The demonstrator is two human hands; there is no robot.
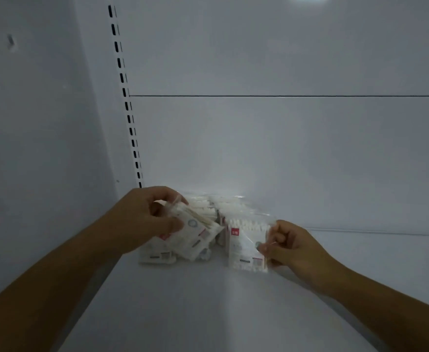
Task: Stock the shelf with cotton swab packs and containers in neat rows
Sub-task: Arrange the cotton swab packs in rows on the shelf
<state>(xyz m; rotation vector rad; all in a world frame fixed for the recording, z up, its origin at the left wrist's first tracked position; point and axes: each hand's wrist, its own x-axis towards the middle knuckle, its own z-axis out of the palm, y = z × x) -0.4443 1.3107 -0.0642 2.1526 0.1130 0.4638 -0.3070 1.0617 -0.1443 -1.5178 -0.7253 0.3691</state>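
Observation:
Several clear cotton swab packs with white labels and small red tags sit at the back left of a white shelf (208, 308). My left hand (145, 219) grips a tilted pack (190, 232) that lies on top of a loose, leaning pile (157, 255). My right hand (287, 245) pinches the right edge of an upright pack (246, 245) at the front of a standing row. More packs (223, 204) stand behind, partly hidden by the front ones.
A white back panel (284, 148) rises behind the packs. A slotted upright rail (129, 118) runs down the left corner beside a white side wall (43, 148). The bare shelf surface stretches to the right and toward me.

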